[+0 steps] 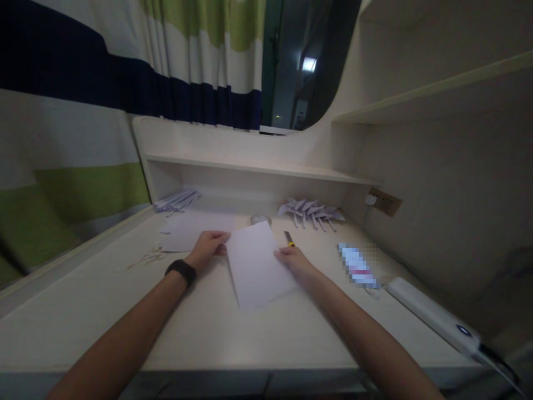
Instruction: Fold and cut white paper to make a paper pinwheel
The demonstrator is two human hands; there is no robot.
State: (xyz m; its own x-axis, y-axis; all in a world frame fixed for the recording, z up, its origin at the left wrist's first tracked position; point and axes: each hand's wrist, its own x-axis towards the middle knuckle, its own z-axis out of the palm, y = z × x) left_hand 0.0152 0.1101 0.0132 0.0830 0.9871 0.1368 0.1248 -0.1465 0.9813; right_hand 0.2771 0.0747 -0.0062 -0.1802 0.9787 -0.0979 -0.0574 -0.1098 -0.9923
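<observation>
A white sheet of paper is held up at a slant over the desk, between my two hands. My left hand, with a black watch on its wrist, pinches the sheet's upper left edge. On the opposite edge, my right hand grips the paper between thumb and fingers. Just beyond the right hand lies a yellow box cutter, partly hidden by it. A roll of tape rests behind the sheet's top. More white paper lies flat past my left hand.
Paper pinwheels sit at the back right, and folded paper strips at the back left. Thin string-like pieces lie on the left. A phone and a long white device with a cable occupy the right side. A low shelf overhangs the back.
</observation>
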